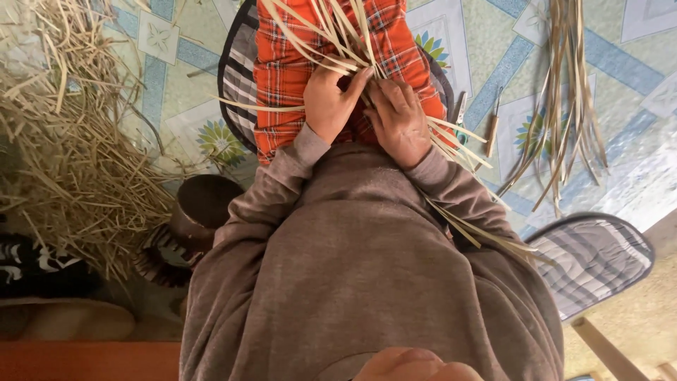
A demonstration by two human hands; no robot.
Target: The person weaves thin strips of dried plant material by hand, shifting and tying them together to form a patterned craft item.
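Note:
Both hands meet over my lap, which is covered by an orange plaid cloth (282,77). My left hand (331,99) grips a bunch of pale flat straw strips (331,35) that fan upward. My right hand (398,120) presses on the same strips right beside it; more strips trail out past my right sleeve toward the lower right. I wear a brown-grey sweater (367,282).
A large heap of loose straw (63,141) lies at the left. A bundle of long strips (571,99) rests on the patterned floor mat at the right. A wooden-handled tool (491,134) lies near my right hand. A dark round pot (201,208) and a striped cushion (599,257) flank me.

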